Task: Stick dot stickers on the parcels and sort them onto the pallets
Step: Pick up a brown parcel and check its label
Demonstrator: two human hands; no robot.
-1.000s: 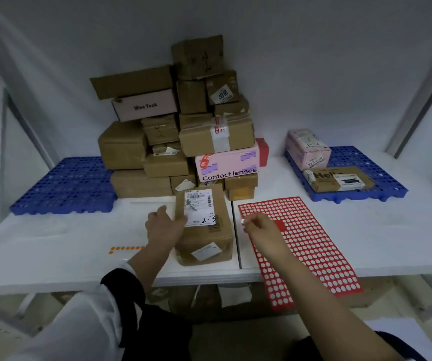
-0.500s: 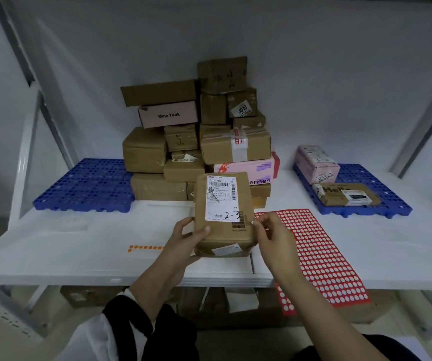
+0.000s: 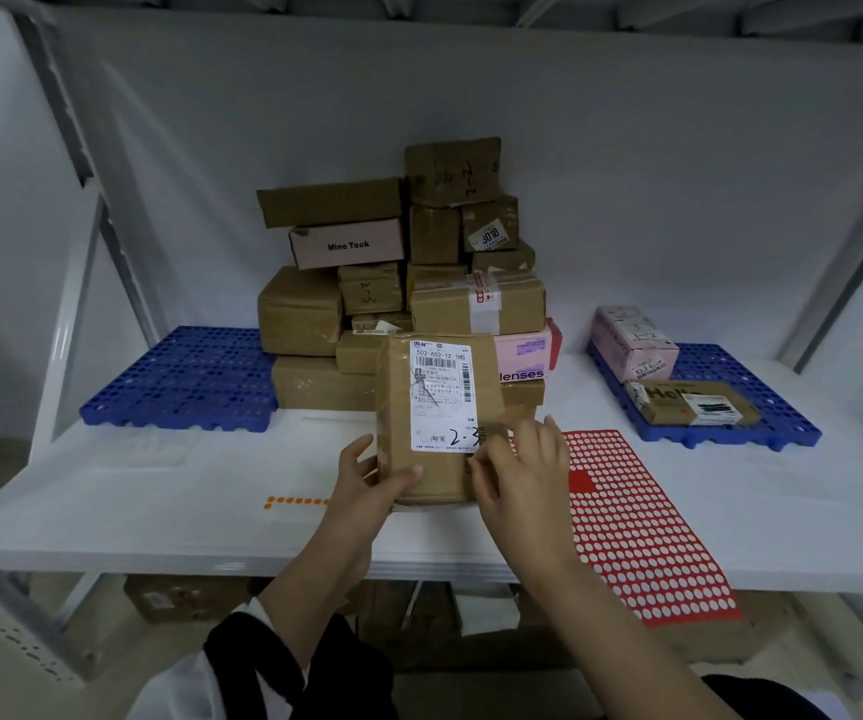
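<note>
Brown cardboard parcel (image 3: 434,423) is held upright above the bench (image 3: 159,491), raised higher than half a second ago. The left hand (image 3: 367,485) grip is clamped on its lower left edge. The right hand (image 3: 517,470) fingertips are pressed against its lower right face; any dot sticker beneath is hidden. The red sticker sheet (image 3: 637,522) lies alongside.

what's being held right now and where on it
A brown parcel, held upright. The left hand grips its lower left edge; the right hand presses at the lower right corner.
</note>
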